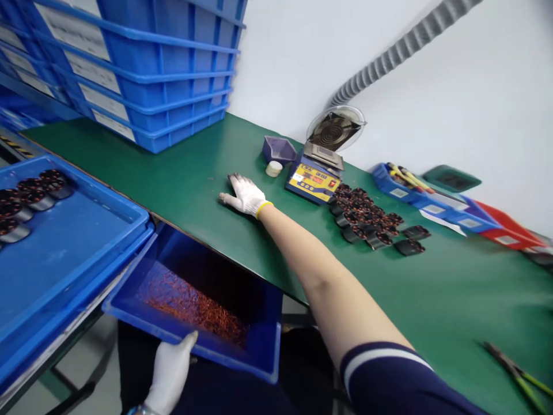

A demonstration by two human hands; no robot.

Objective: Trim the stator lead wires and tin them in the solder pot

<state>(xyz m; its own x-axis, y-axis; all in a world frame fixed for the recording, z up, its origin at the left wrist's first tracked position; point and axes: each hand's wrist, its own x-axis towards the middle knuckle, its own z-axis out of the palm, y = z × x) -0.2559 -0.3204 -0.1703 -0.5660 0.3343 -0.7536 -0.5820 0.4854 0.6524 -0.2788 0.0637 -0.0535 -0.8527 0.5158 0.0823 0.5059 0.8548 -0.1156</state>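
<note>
My left hand [170,369], in a white glove, grips the near rim of a deep blue bin [149,329], thumb on top and fingers underneath. Inside the bin lie reddish copper wire scraps [203,311]; its far side goes under the table edge. My right hand [246,195], in a white glove with dark fingertips, rests on the green table [190,210] with its fingers apart and holds nothing. Near it stand a small purple tray [279,148], a round whitish lid or disc stack [273,168] and a blue-and-yellow solder pot unit [311,180].
Several copper-wound motor parts [365,214] stand right of the unit. Pliers [510,366] lie at the lower right. Stacked blue crates [173,75] rise at the back left. A blue tray [86,242] holds more wound parts. A grey duct hose [401,52] crosses the wall.
</note>
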